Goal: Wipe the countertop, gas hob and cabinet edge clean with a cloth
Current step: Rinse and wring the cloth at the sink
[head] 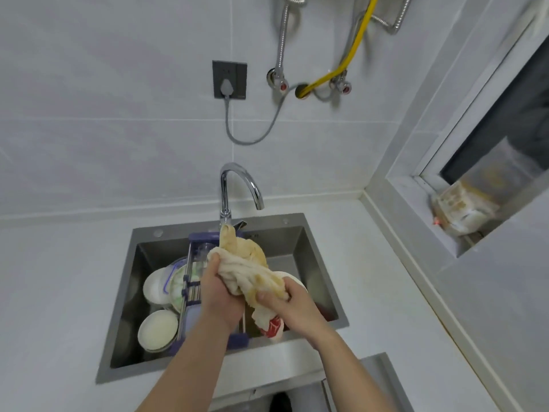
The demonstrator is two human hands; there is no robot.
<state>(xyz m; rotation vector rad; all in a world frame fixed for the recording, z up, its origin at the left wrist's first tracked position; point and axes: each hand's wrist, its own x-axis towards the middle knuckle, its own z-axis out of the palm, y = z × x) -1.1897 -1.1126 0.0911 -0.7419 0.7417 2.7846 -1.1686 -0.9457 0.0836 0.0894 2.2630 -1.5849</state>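
Observation:
A twisted cream and yellow cloth (246,266) with a red patch at its lower end hangs over the dark steel sink (300,230). My left hand (218,289) grips the cloth's upper left part. My right hand (285,304) grips its lower right part, thumb on top. Both hands are held above the sink, below the chrome tap (237,185). The white countertop (59,292) runs on both sides of the sink. The gas hob is not in view. A cabinet edge (282,379) shows below the sink's front.
White bowls (157,328) and plates lie in the sink beside a blue-framed rack (193,283). A wall socket with a grey cable (228,81), valves and a yellow hose are on the tiled wall. A bag (463,209) sits on the window ledge at right.

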